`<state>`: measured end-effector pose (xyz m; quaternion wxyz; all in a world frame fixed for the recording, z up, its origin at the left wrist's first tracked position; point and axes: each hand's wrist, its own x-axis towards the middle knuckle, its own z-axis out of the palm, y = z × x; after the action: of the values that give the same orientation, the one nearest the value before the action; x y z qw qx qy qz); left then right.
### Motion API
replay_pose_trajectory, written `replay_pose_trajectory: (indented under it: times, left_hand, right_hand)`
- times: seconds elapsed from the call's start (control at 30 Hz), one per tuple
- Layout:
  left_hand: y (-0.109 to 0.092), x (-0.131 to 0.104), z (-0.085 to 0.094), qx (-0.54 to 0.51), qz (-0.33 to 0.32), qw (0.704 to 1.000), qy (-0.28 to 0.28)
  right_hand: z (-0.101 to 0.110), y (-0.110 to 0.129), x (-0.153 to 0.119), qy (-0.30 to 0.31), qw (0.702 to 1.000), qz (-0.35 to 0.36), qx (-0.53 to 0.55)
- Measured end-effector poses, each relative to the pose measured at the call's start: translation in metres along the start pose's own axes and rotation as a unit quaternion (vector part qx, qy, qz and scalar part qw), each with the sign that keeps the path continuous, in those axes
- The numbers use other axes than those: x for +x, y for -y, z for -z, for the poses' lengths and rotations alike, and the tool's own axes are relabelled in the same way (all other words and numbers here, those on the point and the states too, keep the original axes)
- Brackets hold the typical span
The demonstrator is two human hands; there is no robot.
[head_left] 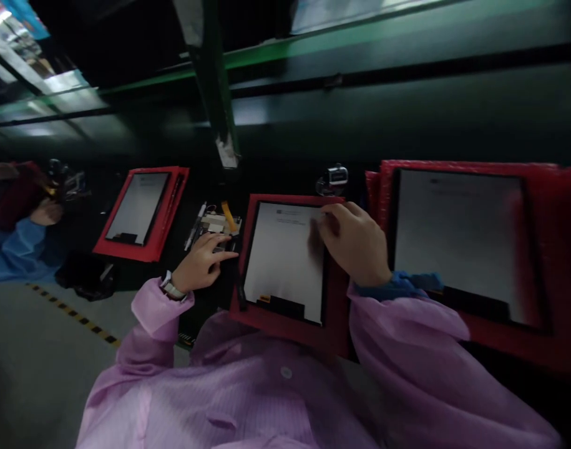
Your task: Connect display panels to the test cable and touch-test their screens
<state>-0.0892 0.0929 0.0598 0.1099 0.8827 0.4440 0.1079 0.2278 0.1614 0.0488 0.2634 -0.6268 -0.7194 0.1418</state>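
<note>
In the middle of the head view a flat display panel point(283, 255) with a white face and dark edges lies on a red sheet point(336, 312). My right hand point(357, 242) is over the panel's upper right corner, its thumb and fingers pinched together; whatever they hold is too small to make out. To the panel's left, my left hand point(203, 259) rests palm down with its fingers spread, the fingertips over a small assembly point(214, 222) with an orange ribbon. A white pen point(195, 226) lies beside that assembly.
Another panel point(139, 206) on red padding lies to the left, and a larger-looking one point(458, 237) at the right. A small metallic device point(336, 176) stands behind the middle panel. A co-worker's hand point(46, 212) shows far left. A green frame point(217, 87) runs behind.
</note>
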Motion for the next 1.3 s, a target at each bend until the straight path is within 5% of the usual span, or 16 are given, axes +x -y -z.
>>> replay_pose_trajectory:
  times: [0.27,1.0,1.3]
  left_hand:
    - [0.000,-0.006,-0.011,-0.015,0.005,0.999,-0.031]
    - [-0.002,-0.008,-0.021,-0.026,-0.006,0.998,-0.055]
    - [-0.028,-0.019,-0.018,-0.040,-0.028,0.998,-0.033]
  right_hand:
    - [0.004,0.006,-0.004,0.034,0.999,-0.027,-0.012]
    - [-0.008,-0.005,-0.007,-0.008,1.000,0.014,0.000]
    - [-0.008,-0.004,-0.007,0.001,1.000,0.015,0.005]
